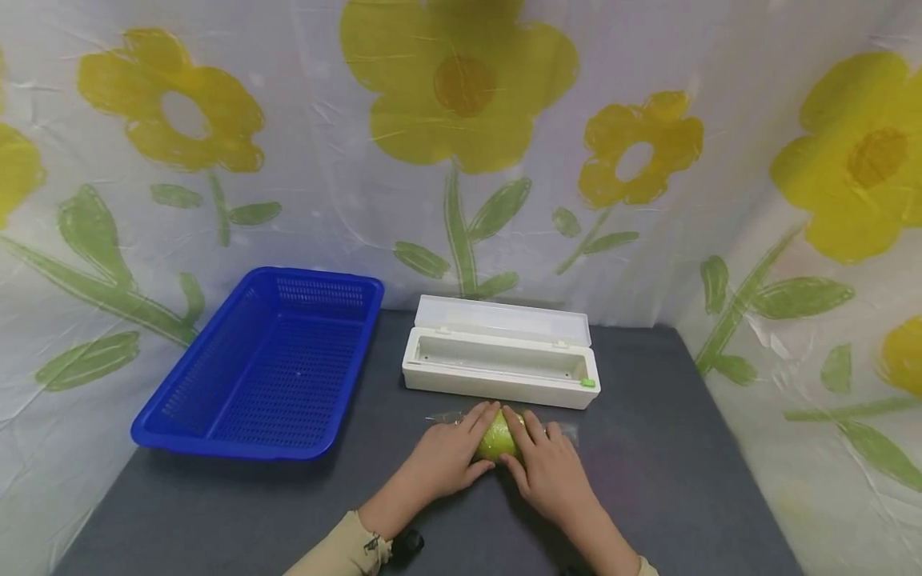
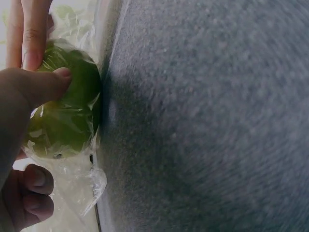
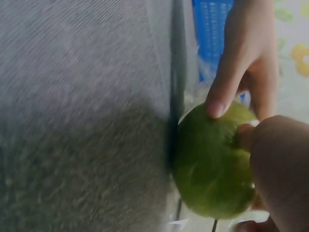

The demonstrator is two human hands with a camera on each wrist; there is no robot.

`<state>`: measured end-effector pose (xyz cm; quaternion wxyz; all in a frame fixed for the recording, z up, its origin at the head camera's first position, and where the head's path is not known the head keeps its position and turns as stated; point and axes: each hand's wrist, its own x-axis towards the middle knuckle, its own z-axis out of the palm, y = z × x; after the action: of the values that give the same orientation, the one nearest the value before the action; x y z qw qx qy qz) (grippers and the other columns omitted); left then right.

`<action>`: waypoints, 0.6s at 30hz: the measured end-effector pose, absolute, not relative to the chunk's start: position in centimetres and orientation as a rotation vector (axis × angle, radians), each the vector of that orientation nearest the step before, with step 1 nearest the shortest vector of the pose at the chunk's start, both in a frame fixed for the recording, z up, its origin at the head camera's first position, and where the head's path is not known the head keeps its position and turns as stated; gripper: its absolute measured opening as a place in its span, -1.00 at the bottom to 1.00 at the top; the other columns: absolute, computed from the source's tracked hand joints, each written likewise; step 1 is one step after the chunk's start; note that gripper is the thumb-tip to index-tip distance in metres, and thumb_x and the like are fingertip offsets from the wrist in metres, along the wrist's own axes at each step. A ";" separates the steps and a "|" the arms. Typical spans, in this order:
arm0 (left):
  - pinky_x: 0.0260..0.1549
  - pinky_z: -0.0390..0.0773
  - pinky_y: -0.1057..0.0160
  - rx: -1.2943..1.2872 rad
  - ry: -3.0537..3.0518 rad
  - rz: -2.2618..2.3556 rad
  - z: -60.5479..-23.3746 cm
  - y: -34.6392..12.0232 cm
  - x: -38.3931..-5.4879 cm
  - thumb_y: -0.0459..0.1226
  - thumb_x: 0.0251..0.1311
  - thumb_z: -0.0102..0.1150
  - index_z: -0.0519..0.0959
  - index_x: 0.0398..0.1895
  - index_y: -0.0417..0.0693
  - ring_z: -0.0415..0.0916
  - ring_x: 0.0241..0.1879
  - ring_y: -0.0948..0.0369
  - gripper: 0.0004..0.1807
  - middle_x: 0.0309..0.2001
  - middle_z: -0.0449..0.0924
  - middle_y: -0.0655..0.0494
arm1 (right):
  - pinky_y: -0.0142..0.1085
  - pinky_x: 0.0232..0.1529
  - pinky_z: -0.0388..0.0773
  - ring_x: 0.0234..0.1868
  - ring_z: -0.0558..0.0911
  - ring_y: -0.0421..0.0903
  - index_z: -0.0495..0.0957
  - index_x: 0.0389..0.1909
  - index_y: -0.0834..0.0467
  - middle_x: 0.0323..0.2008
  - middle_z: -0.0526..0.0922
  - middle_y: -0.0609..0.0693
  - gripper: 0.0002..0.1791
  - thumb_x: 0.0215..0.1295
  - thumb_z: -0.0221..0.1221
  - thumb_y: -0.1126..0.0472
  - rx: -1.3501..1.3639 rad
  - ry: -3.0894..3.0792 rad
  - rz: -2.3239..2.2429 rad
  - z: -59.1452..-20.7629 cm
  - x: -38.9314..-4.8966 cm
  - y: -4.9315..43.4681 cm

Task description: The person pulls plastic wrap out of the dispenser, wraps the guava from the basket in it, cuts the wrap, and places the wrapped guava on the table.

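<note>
A round green fruit [image 1: 498, 439], wrapped in clear cling film [image 1: 569, 433], sits on the grey table in front of the white box. My left hand [image 1: 444, 454] holds its left side, fingers over the top and thumb at the near side. From the right, my right hand [image 1: 551, 474] holds it the same way. In the left wrist view the film lies tight and shiny over the fruit [image 2: 72, 121], with a loose crumpled end [image 2: 79, 188] sticking out. Both thumbs press on the near face of the fruit [image 3: 210, 166] in the right wrist view.
Just behind the fruit stands a long white cling film dispenser [image 1: 497, 390], its lid [image 1: 504, 320] raised and a green slider [image 1: 587, 383] at its right end. A blue plastic basket [image 1: 230, 448] stands to the left. A flower-printed curtain [image 1: 310, 200] hangs behind the table.
</note>
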<state>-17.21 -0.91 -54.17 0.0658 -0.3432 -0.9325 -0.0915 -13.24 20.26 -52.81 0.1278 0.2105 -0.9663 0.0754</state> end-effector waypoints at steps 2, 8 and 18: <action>-0.41 0.68 0.15 -1.041 -2.839 -0.316 -54.1 -0.9 -17.3 0.18 0.36 0.34 0.14 0.69 -0.06 0.69 -0.40 0.15 0.01 0.53 0.38 -0.01 | -0.04 -0.41 0.62 -0.31 0.69 0.13 0.33 0.60 0.05 0.34 0.54 0.22 -0.24 0.48 0.28 -0.10 0.593 -2.829 0.234 -52.6 -13.1 20.0; -0.54 0.60 0.21 -1.008 -2.860 -0.328 -53.9 -0.6 -17.6 0.17 0.36 0.35 0.16 0.68 -0.06 0.61 -0.52 0.21 -0.01 0.54 0.37 -0.01 | -0.06 -0.60 0.56 -0.52 0.68 0.08 0.31 0.62 0.00 0.37 0.51 0.23 -0.25 0.51 0.26 -0.09 0.526 -2.869 0.297 -52.6 -13.4 19.7; -0.45 0.67 0.18 -0.961 -2.905 -0.441 -53.5 -0.5 -16.7 0.11 0.31 0.44 0.10 0.70 -0.12 0.68 -0.45 0.17 0.08 0.49 0.39 -0.18 | -0.28 -0.63 0.45 -0.59 0.54 -0.15 0.28 0.63 -0.05 0.41 0.45 0.18 -0.13 0.39 0.38 -0.14 0.465 -2.861 0.473 -53.8 -12.8 19.9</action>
<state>-16.66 -0.48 -53.49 0.0251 -0.3108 -0.9394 -0.1425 -12.80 19.88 -53.78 0.1023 0.1574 -0.9691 0.1603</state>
